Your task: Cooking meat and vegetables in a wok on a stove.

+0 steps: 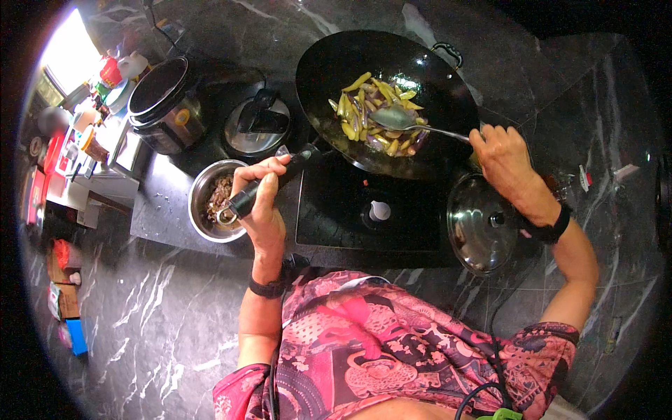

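A black wok [436, 79] stands on the cooktop, holding cut strips of what looks like eggplant [362, 105] with a glossy, oily look. My left hand [262, 197] is closed around the wok's long black handle [289, 176]. In my right hand [499, 152] is the shaft of a metal spoon [396, 118], whose bowl rests among the strips. Close beside my left hand, a steel bowl [197, 210] contains brown cooked pieces, apparently meat [219, 197]. The far end of the spoon's handle is hidden by my right hand.
A domed metal lid [480, 236] lies right of the cooktop [336, 226]. Left of the wok are a round lidded appliance [257, 126] and a tall cooker [173, 121]. A crowded side table [113, 184] stands farther left. A small red-and-white item [585, 178] lies at right.
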The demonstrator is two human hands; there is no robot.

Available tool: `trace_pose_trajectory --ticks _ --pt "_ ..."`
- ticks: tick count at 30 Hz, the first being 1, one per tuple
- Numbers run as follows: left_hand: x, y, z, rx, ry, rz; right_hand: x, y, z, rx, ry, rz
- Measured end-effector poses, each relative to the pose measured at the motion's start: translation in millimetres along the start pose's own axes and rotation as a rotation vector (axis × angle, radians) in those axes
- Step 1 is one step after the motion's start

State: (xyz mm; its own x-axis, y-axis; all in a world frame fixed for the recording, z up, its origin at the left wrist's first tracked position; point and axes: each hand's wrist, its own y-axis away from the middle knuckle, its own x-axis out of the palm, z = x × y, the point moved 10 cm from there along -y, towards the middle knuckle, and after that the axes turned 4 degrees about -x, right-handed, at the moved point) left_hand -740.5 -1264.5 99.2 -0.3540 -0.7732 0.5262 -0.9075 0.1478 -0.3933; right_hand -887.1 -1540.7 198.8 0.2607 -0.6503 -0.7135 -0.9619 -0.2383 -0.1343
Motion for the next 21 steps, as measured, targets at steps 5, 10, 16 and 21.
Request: trace_pose_trajectory --ticks 5,10,16,21 --pt "-3.5 -1.9 1.7 0.008 0.028 0.005 -9.9 25.1 17.0 0.074 -0.163 -0.087" --pt "-1.5 -3.2 -3.4 0.037 0.029 0.0 -74.3 34.2 65.8 0.067 -0.343 -0.345" --pt "1.2 -4.9 -2.4 0.042 0.041 0.025 31.0 15.5 145.5 0.299 -0.932 -0.169" --pt "-1.4 -2.9 -3.6 0.041 0.03 0.022 98.8 5.2 177.9 0.386 -0.908 0.082"
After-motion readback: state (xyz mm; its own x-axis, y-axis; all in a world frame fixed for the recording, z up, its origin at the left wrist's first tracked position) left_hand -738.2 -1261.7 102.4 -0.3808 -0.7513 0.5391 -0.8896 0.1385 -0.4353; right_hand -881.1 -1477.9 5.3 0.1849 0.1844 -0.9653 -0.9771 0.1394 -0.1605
